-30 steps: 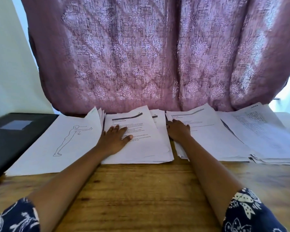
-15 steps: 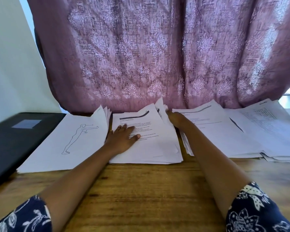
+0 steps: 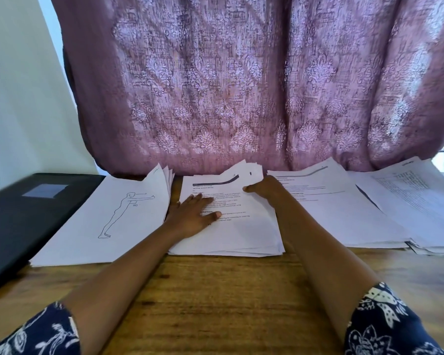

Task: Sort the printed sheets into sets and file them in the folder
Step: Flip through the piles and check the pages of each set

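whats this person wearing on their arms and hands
The left sleeve and right sleeve are dark navy with a white floral print, ending near the elbow. Forearms are bare. No ring, watch or bracelet shows on the left hand or right hand.

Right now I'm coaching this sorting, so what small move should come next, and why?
Probably peel the pinched sheets up off the middle stack: the right hand pinches its raised far corner, while the left hand lies flat on it, pinning the rest.

Patterned mauve curtain (image 3: 254,85) backlit by daylight, pale wall (image 3: 18,98), wooden table (image 3: 215,290)
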{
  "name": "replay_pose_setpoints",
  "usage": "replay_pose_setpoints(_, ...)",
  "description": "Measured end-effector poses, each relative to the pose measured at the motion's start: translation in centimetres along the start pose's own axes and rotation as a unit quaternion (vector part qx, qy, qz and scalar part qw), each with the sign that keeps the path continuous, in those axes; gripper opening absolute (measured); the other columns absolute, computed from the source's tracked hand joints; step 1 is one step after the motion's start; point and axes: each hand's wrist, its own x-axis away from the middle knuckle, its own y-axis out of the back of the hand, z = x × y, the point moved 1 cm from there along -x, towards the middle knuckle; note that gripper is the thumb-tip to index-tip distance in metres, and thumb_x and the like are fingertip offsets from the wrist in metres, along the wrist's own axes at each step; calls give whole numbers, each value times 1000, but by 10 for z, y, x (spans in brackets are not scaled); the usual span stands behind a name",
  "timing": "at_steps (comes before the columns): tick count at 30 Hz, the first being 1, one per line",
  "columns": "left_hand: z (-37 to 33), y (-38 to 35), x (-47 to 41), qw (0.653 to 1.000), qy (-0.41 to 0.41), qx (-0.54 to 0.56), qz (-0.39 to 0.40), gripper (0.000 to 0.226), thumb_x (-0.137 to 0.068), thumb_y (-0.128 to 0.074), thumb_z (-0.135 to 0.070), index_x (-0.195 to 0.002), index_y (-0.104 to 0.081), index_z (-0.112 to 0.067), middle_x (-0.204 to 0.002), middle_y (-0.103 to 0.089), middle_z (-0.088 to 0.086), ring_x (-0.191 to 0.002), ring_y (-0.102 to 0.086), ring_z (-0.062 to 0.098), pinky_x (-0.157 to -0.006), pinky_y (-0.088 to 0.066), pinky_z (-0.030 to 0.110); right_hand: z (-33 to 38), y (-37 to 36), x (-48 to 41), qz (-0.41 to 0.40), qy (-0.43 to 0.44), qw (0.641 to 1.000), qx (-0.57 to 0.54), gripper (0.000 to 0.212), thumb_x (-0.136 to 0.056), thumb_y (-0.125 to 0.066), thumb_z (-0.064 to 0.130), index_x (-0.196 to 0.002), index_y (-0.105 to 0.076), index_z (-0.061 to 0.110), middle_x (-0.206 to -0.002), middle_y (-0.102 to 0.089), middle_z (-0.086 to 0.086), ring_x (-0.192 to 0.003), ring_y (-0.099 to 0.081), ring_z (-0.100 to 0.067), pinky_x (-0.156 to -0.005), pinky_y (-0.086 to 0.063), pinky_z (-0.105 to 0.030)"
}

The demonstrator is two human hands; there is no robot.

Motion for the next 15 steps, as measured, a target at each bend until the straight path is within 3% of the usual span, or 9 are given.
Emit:
replay_pose_setpoints(3, 1, -2, -2, 1000, -2, -7, -10, 68, -92, -29, -68, -152, -20, -37, -162, -9, -4, -149, -7, 15, -120, -4, 44, 7, -7, 4, -2, 31, 999, 42, 74, -65, -84, 34, -127, -55, 4, -126, -60, -11, -114, -57, -33, -98, -46, -44)
replay_pose_setpoints(6, 3, -3, -3, 1000, -5, -17, -20, 68, -92, -28, -69, -151, -22, -37, -162, -11, -3, -149, -8, 16, -120, -6, 46, 17, -14, 29, -28, 122, 972, 200, 35, -75, -71, 18, -107, -60, 8, -97, -65, -8, -102, -63, -30, -78, -53, -30)
replay_pose_setpoints(7, 3, -3, -3, 999, -9, -21, -23, 69, -91, -27, -70, -151, -21, -37, -162, -11, -3, -149, -9, 16, -119, -6, 47, 17, -20, 36, -30, 150, 958, 243, 28, -82, -62, 12, -110, -58, 9, -97, -65, -8, -103, -63, -30, -75, -52, -28)
replay_pose_setpoints(9, 4, -4, -4, 999, -19, -33, -25, 78, -85, -17, -79, -151, -20, -37, -162, -13, -3, -149, -11, 18, -119, -7, 49, 16, -32, 44, -25, 179, 933, 310, 43, -92, -48, 9, -135, -46, 13, -120, -60, -12, -115, -56, -30, -86, -49, -34)
replay_pose_setpoints(11, 3, -2, -4, 998, -27, -41, -29, 97, -71, -2, -90, -151, -19, -38, -161, -15, -4, -148, -13, 18, -119, -9, 50, 17, -35, 52, -41, 191, 917, 347, 49, -96, -46, 10, -143, -36, 17, -129, -54, -12, -119, -53, -30, -88, -48, -37)
replay_pose_setpoints(12, 4, -3, -4, 998, -22, -46, -25, 95, -73, -2, -89, -151, -19, -37, -161, -15, -4, -148, -13, 18, -119, -9, 50, 18, -35, 52, -60, 193, 914, 353, 46, -96, -47, 10, -141, -39, 18, -129, -55, -11, -117, -55, -29, -87, -49, -36)
replay_pose_setpoints(15, 2, -1, -1, 1000, -10, -7, -26, 74, -89, -30, -73, -151, -24, -33, -161, -17, -1, -148, -15, 18, -119, -11, 46, 21, -26, 57, -120, 206, 925, 296, 40, -93, -51, 6, -131, -53, 19, -119, -63, -9, -107, -62, -29, -85, -51, -35)
